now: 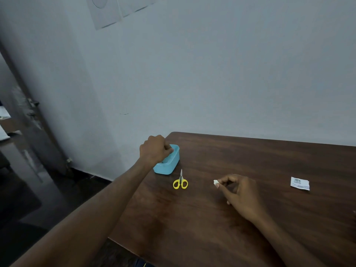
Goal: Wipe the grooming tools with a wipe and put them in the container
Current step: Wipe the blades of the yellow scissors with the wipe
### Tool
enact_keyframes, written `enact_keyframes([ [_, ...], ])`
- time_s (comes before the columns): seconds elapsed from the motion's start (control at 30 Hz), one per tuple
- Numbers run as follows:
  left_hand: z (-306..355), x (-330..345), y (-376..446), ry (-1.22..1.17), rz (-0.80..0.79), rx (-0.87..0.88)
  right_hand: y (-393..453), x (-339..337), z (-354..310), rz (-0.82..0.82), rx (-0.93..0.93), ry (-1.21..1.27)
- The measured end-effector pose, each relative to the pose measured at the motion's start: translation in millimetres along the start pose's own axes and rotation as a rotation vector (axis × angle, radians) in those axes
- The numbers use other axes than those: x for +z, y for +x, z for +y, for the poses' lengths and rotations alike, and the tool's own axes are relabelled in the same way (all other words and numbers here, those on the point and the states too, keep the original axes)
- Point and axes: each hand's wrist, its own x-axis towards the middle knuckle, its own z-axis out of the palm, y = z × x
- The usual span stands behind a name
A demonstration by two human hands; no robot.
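A small blue container (169, 166) stands near the far left corner of the brown table (250, 218). My left hand (154, 149) is over its open top, fingers curled down into it; what they hold, if anything, is hidden. Small scissors (180, 182) with yellow handles lie shut on the table just in front of the container. My right hand (238, 193) hovers over the middle of the table, pinching a small folded white wipe (216, 182) between thumb and fingertips.
A torn white wipe sachet (300, 183) lies on the table to the right. The table's left edge runs diagonally close to the container. A pale wall stands right behind the table, with a doorway and dark floor to the left.
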Motion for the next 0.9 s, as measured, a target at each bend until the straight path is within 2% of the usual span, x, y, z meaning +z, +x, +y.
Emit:
enact_keyframes([
  [0.13, 14, -5, -44, -0.156, 0.181, 0.074, 0, -1, -2, 0.023, 0.07, 0.071],
  [0.2, 23, 5, -67, -0.188, 0.102, 0.153, 1, -3, -2, 0.049, 0.095, 0.104],
  [0.3, 34, 28, -90, -0.047, -0.057, 0.186, 2, -5, -2, 0.064, 0.103, 0.116],
  [0.43, 41, 44, -106, 0.062, -0.089, 0.135, 0, -6, -2, 0.059, 0.105, 0.119],
  [0.6, 47, 48, -102, -0.083, -0.086, 0.137, 4, -11, 2, 0.075, 0.133, 0.123],
  [0.73, 69, 54, -98, -0.259, -0.163, 0.247, 12, -18, 14, 0.145, 0.197, 0.155],
  [0.9, 103, 66, -80, -0.28, -0.232, 0.313, 22, -31, 36, 0.238, 0.26, 0.197],
])
